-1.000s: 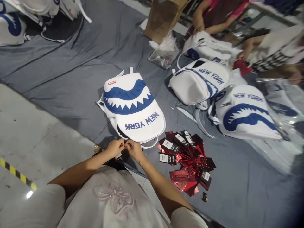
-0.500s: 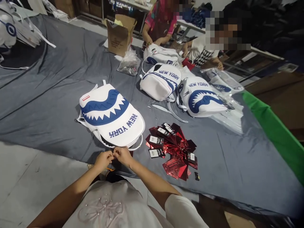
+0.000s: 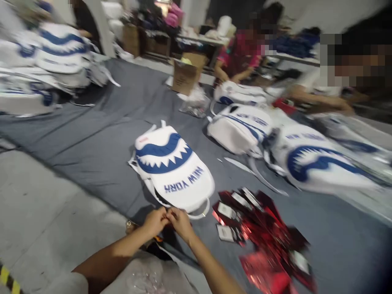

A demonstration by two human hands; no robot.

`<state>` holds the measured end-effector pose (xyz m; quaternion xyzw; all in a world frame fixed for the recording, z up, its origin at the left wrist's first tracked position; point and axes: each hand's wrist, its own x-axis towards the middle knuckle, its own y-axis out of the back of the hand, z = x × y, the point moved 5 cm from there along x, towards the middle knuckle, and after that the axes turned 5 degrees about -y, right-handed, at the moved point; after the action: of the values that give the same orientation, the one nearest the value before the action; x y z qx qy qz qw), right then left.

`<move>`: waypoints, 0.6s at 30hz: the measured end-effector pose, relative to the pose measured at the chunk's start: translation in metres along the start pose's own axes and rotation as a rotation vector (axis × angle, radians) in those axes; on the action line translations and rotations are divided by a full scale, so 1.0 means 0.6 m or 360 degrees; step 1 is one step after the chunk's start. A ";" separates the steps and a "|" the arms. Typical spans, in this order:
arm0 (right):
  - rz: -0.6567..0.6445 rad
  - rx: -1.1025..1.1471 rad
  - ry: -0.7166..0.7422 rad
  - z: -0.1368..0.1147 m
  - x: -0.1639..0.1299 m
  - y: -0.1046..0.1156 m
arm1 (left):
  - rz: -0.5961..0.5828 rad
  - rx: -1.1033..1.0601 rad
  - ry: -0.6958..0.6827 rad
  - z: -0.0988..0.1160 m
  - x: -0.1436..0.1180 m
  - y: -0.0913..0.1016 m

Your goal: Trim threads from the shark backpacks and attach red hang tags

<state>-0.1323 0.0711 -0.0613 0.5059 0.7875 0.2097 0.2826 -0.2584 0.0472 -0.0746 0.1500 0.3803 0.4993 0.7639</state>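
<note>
A white backpack (image 3: pixel 171 171) with a blue shark mouth and "NEW YORK" lettering lies flat on the grey cloth in front of me. My left hand (image 3: pixel 154 221) and my right hand (image 3: pixel 181 223) meet fingertip to fingertip at its near edge, by its top handle. Both pinch something small that I cannot make out. A heap of red foil hang tags (image 3: pixel 260 228) with black and white labels lies just right of my right hand.
Two more white shark backpacks (image 3: pixel 241 126) (image 3: pixel 318 163) lie at the right, where two other people work. A cardboard box (image 3: pixel 185 73) and a clear plastic bag (image 3: pixel 194 102) sit beyond. More backpacks (image 3: pixel 39 69) are stacked far left. Bare concrete floor (image 3: pixel 45 216) lies left of the cloth.
My view has lifted and swung, blurring the picture. My hands stay pinched together at the backpack's near edge.
</note>
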 end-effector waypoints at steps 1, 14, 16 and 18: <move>-0.0014 0.0005 0.0054 0.005 0.001 0.000 | -0.0013 -0.0032 0.0002 0.002 0.001 -0.004; -0.0191 0.0348 0.0002 0.077 0.024 -0.012 | 0.0133 -0.0131 0.0129 -0.003 0.021 -0.022; -0.0181 0.0318 0.0035 0.082 0.028 -0.011 | 0.0187 -0.0132 0.0164 -0.007 0.024 -0.023; -0.0235 0.0289 0.0029 0.087 0.031 -0.013 | 0.0157 -0.0153 0.0147 -0.010 0.026 -0.027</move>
<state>-0.1092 0.0873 -0.1095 0.4681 0.8410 0.1207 0.2430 -0.2491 0.0529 -0.0951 0.1085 0.3828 0.5603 0.7265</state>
